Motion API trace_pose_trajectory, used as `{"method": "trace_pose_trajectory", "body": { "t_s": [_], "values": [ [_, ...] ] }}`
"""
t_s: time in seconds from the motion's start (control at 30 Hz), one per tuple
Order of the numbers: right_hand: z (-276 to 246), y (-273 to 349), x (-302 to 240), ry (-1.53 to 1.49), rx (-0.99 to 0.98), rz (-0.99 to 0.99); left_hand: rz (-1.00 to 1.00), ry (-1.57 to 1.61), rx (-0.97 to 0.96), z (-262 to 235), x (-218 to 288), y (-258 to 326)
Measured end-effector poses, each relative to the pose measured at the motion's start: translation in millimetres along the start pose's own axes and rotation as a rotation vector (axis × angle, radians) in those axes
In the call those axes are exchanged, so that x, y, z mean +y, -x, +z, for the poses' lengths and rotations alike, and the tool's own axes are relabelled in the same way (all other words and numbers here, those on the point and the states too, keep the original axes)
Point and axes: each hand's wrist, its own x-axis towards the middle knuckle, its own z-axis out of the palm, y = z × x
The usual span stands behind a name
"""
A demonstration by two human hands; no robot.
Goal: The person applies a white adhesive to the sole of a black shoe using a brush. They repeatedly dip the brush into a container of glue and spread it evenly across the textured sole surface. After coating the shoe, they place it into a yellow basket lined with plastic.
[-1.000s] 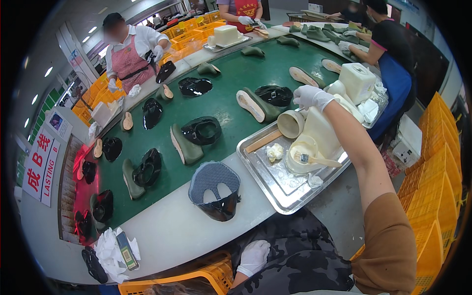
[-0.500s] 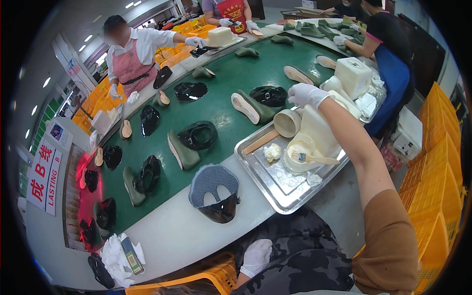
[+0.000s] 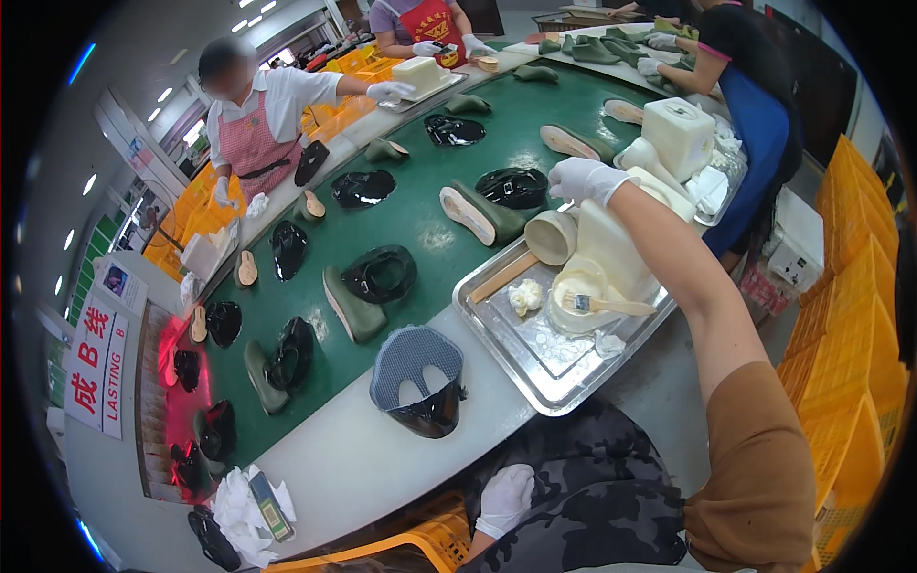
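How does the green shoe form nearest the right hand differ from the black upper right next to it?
The green shoe form looks fairly matte, while the black upper is glossy. The form shows a pale sole; the upper shows none. The upper lies closer to the right hand than the form does. Both lie on the green work surface.

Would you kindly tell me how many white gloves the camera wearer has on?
2: one on the right hand, near the pale cup; one on the left hand, low, by the camouflage clothing. Both are in view.
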Motion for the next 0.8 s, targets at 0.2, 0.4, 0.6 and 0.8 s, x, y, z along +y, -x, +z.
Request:
{"method": "trace_pose_trajectory", "body": {
  "t_s": [0.2,0.4,0.6,0.8],
  "values": [
    [0,0,-3,0.044,0.022,-0.038,-0.05,0.017,-0.031,-4,6,-3],
    [0,4,-5,0.073,0.072,-0.032,-0.064,0.022,-0.068,-1,3,-2],
    [0,0,-2,0.085,0.049,-0.028,-0.11,0.069,-0.103,-5,6,-3],
    [0,-2,-1,0.05,0.011,-0.023,-0.189,0.17,-0.182,-19,5,-4]
  ]
}}
